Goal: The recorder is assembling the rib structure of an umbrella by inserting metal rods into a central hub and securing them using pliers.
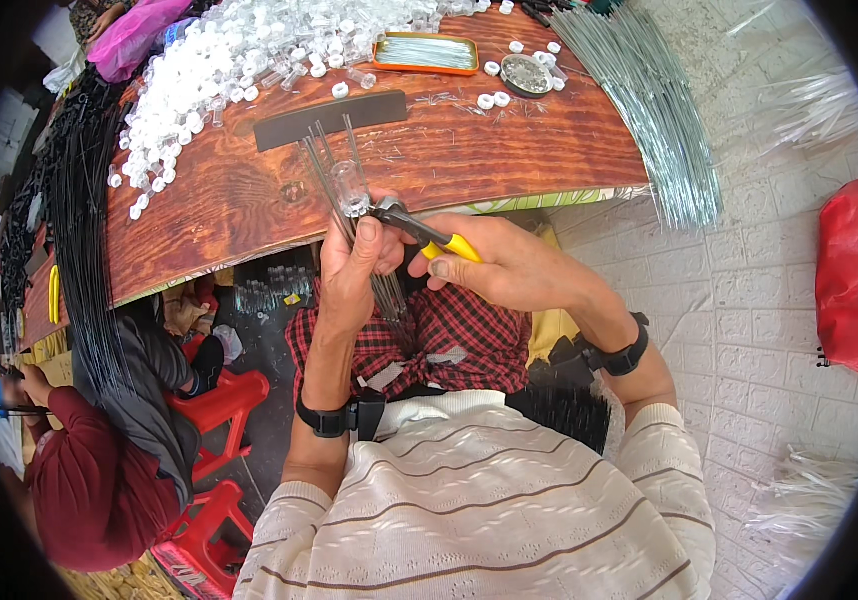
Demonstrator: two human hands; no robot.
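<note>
My left hand [351,268] is closed around several thin metal rods [313,160] and a small clear plastic cup [350,183]. The rods stick up past the cup toward the table, and their other ends hang down over my lap. In my right hand [514,262] is a pair of pliers [461,247] with yellow handles and dark jaws. The jaws meet the lower rim of the cup, beside my left thumb. What exactly sits between them is too small to make out.
On the wooden table [199,225] lie a heap of clear cups with white caps [239,50], a flat dark bar [331,120], an orange tin of pins [425,54], a round tin [526,75] and wire bundles [639,110]. A co-worker [99,480] sits at left near red stools [221,415].
</note>
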